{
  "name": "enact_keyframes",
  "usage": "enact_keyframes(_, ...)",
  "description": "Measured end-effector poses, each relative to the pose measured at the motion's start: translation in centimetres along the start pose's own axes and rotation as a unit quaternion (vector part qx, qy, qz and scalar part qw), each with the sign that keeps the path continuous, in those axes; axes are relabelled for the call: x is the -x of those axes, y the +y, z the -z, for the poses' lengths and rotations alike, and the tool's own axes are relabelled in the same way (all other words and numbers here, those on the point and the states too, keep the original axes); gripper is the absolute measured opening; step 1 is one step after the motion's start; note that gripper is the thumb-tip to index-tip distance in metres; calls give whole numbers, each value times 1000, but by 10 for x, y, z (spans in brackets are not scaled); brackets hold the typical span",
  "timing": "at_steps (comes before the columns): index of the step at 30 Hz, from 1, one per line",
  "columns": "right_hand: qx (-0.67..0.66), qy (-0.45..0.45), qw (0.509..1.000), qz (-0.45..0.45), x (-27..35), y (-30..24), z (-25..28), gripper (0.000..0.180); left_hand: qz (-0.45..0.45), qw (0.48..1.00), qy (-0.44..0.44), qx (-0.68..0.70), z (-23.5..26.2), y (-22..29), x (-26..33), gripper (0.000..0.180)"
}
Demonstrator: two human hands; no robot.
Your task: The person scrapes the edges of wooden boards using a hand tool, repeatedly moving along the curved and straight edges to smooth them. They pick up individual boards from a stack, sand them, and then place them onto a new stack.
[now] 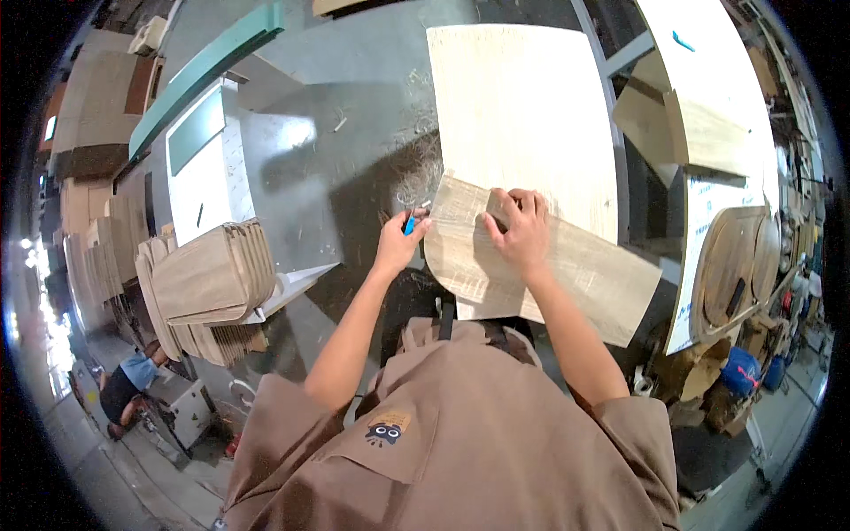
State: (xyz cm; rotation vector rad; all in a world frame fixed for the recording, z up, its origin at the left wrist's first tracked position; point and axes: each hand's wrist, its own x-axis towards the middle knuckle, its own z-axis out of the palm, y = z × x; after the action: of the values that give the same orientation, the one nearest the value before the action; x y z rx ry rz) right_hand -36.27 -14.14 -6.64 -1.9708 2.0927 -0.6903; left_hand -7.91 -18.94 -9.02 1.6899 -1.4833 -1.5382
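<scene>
My left hand is closed round a small blue-handled tool, close to the left end of a wood-grain panel. The tool's exact kind is too small to make out. That panel has a rounded near-left corner and lies slantwise over a larger pale board. On the panel's upper face rests my right hand, fingers apart and slightly bent, gripping nothing. Thin curled shavings lie on the floor just beyond my left hand.
Several round-cornered panels are stacked at left, beside a white board and a long green piece. To the right, a white-topped table bears wooden boards. Another person is at lower left.
</scene>
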Motion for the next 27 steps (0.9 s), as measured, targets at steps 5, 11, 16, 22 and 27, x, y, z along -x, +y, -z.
enact_keyframes(5,-13,-12,1000,17,1,0,3,51,-1,996,84,12,-21,-5,26,35)
enact_keyframes(11,-69,-124,982,121,-6,-23,3,49,55,981,182,39,-26,-48,97,35)
enact_keyframes(16,-99,-144,967,184,-9,-30,2,52,68,982,149,88,-24,-43,123,58)
enact_keyframes(22,-90,-150,963,204,-14,-33,2,53,18,988,137,68,-6,-23,85,62)
enact_keyframes(27,-88,-150,967,187,-13,-40,-6,51,-6,994,104,-26,23,-42,76,65)
